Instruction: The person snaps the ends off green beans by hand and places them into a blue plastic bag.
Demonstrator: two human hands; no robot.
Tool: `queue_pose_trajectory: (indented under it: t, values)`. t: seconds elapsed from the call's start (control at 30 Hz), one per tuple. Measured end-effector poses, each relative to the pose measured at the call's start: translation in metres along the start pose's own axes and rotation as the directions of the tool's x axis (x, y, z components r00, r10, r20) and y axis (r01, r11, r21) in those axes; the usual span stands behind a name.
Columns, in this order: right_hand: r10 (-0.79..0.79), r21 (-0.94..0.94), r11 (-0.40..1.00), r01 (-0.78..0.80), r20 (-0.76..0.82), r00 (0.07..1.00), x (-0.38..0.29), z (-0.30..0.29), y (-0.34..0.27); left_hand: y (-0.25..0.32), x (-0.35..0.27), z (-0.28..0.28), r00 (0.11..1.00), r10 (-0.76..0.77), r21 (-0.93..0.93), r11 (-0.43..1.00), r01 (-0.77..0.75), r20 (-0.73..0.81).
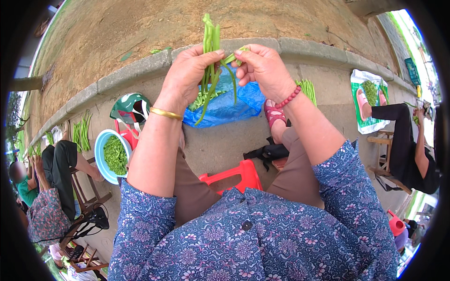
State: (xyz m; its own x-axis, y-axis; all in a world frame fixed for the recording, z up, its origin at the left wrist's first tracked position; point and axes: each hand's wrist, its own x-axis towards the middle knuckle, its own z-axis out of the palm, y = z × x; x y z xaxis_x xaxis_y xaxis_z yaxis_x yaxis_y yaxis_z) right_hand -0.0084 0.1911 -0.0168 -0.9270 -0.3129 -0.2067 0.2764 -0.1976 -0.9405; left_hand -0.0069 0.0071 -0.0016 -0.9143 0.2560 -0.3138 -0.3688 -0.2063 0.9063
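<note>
Several long green stems (211, 38) stand in a loose bunch between the thumb and fingers of my left hand (188, 72). My right hand (262, 65) pinches a pale green piece of stem (231, 58) close beside that bunch. One thin stem bends down from my left hand, and a longer one hangs lower. Under both hands, a blue plastic bag (233, 109) lies spread on the pavement, with green pieces (207, 99) on its left part. My hands partly hide the bag. A gold bangle (166, 113) circles my left wrist, and red beads (289, 97) circle my right.
A light blue basin (99, 154) of chopped greens (115, 155) stands left, by a green bag (128, 105). More stems lie on the ground at left (82, 132) and right (308, 90). A red plastic stool (242, 175) is below me. Seated people flank me; a stone kerb (135, 68) runs ahead.
</note>
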Motion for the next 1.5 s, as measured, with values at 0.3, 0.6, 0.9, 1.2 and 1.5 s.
queue_pose_trajectory:
  t: [0.3, 0.6, 0.9, 1.2, 1.5]
  values:
    - [-0.060, -0.144, 0.988, 0.051, -0.060, 0.996, 0.000, -0.004, -0.008, 0.000, 0.000, -0.004, 0.999, 0.002, 0.133, 0.991, -0.008, 0.049]
    - [-0.109, -0.254, 0.962, 0.102, -0.014, 0.994, -0.005, 0.005, -0.006, -0.003, 0.001, -0.001, 0.995, -0.043, 0.221, 0.975, 0.021, 0.092]
    - [-0.153, -0.386, 0.912, 0.136, -0.013, 0.988, -0.010, 0.009, -0.001, -0.009, -0.001, 0.007, 0.985, -0.094, 0.103, 0.992, 0.079, 0.146]
    - [0.156, -0.014, 0.988, -0.155, 0.119, 0.981, -0.015, 0.001, -0.011, -0.004, -0.008, 0.008, 0.964, -0.069, 0.186, 0.982, 0.021, 0.258]
    - [0.276, 0.329, 0.856, -0.399, 0.362, 0.891, -0.030, -0.004, -0.024, 0.010, -0.024, 0.012, 0.900, 0.038, 0.171, 0.978, -0.123, 0.434]
